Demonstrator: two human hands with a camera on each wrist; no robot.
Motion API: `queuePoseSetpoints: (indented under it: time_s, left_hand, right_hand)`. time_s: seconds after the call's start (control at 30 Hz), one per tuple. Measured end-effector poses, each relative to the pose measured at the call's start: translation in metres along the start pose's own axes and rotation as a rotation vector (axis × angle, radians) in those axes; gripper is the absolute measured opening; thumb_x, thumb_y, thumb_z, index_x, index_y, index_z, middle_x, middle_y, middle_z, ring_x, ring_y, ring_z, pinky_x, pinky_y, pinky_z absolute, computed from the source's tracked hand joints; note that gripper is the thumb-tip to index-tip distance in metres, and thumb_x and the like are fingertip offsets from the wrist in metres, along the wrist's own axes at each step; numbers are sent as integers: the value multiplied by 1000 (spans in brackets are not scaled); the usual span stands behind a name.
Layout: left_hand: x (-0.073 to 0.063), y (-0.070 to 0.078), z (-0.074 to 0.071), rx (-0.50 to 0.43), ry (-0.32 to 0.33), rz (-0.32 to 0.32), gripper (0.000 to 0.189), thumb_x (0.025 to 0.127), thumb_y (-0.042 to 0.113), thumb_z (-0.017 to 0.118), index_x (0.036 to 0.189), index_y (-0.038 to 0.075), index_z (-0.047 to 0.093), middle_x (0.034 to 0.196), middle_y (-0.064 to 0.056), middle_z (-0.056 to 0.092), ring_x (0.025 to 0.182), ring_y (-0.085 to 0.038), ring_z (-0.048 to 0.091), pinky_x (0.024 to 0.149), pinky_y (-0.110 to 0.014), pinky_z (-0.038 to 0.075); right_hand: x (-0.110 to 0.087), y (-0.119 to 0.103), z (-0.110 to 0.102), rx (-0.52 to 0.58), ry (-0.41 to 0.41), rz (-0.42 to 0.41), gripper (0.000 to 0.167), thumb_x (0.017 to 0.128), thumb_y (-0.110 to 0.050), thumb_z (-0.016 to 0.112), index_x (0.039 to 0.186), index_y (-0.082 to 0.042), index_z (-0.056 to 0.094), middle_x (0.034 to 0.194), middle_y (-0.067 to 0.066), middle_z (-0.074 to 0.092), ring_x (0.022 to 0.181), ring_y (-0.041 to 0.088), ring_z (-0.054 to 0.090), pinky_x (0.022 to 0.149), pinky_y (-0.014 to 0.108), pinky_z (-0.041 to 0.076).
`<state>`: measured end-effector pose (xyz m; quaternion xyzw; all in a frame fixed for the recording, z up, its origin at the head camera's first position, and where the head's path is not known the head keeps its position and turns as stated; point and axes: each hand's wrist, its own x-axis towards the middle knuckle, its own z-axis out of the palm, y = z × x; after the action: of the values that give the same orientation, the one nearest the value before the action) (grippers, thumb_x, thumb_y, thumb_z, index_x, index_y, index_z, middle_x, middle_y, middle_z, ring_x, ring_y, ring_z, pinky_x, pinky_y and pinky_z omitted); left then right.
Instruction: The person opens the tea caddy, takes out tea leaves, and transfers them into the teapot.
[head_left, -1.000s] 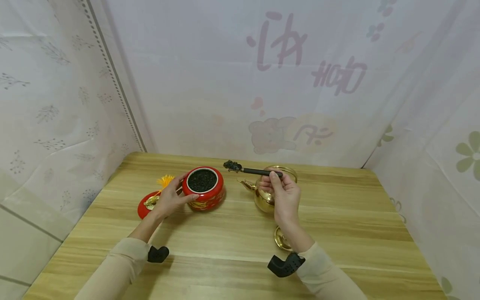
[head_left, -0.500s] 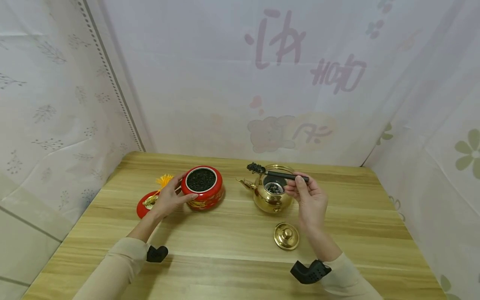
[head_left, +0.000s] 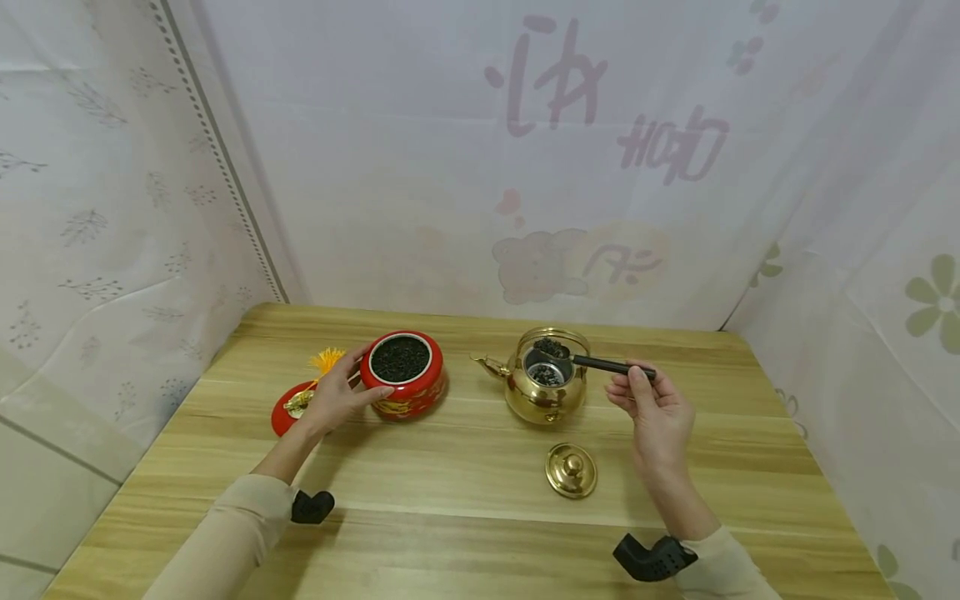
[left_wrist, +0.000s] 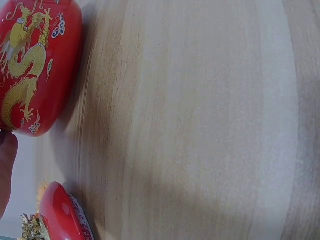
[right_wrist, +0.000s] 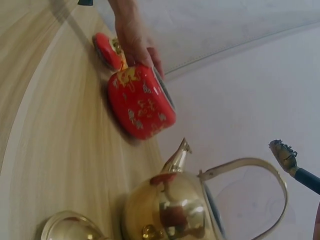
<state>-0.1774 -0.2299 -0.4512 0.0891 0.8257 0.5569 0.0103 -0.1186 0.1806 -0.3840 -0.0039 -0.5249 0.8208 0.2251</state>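
Note:
My left hand (head_left: 335,403) grips a round red tea jar (head_left: 429,395) by its side, thumb toward me. Dark loose tea leaves (head_left: 401,358) fill the jar inside its white rim; the left wrist view shows a golden dragon on it. My right hand (head_left: 660,425) pinches the dark handle of a tea scoop (head_left: 609,365) heaped with leaves. The scoop's head is held above the mouth of a gold teapot (head_left: 542,408), below its raised hoop handle. Inside the teapot sits a metal strainer (head_left: 546,375) with some leaves in it.
The teapot's gold lid (head_left: 572,472) lies in front of the pot, knob up. Left of the jar, partly behind my left hand, is the red jar lid (head_left: 285,413) with a yellow tassel (head_left: 327,361). Cloth walls (head_left: 390,167) border the wooden table (head_left: 450,533).
My right hand has moved right and slightly toward me, bringing the loaded scoop from between jar and teapot to over the teapot's mouth. My left hand stays on the jar.

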Motion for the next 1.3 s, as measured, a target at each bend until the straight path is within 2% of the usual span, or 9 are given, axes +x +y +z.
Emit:
queuePoseSetpoints:
  time_s: [0.1,0.3,0.67,0.97,1.17,1.3]
  left_hand:
    - [0,0,0,4,-2,5,83,81,17,75,147,5,27,147,-23,32,135,-43,29,107,-50,33]
    - [1,-1,0,7,-3,0,83,81,17,75,146,4,27,148,-23,30,135,-45,28,106,-51,34]
    - [0,-1,0,-29,-5,22,80,81,15,75,145,4,29,147,-21,31,136,-43,29,105,-47,35]
    - [0,0,0,-5,-3,14,80,81,17,75,145,5,29,147,-21,32,135,-43,30,105,-48,36]
    - [0,0,0,1,0,17,81,80,17,76,146,5,29,147,-22,32,136,-44,29,106,-50,34]
    - [-1,1,0,9,3,24,82,80,18,76,146,4,28,147,-22,32,135,-44,29,107,-52,33]
  right_hand:
    - [1,2,-6,-13,15,4,20,89,-6,61,101,9,63,73,9,70,63,15,68,62,25,58]
    - [4,9,-12,-27,27,16,21,89,-6,61,103,11,63,73,8,70,62,15,68,62,25,58]
    - [10,24,-16,-105,31,22,19,89,-6,62,100,9,63,72,7,70,61,13,68,62,25,58]
    - [11,32,-16,-156,33,37,14,88,-4,62,95,7,63,72,8,70,60,13,67,61,24,57]
    - [11,35,-16,-239,8,13,20,89,-3,61,100,14,61,73,9,69,62,12,68,62,24,57]
    - [11,34,-17,-312,-11,1,17,89,-2,60,101,10,63,75,10,69,64,12,68,63,25,57]
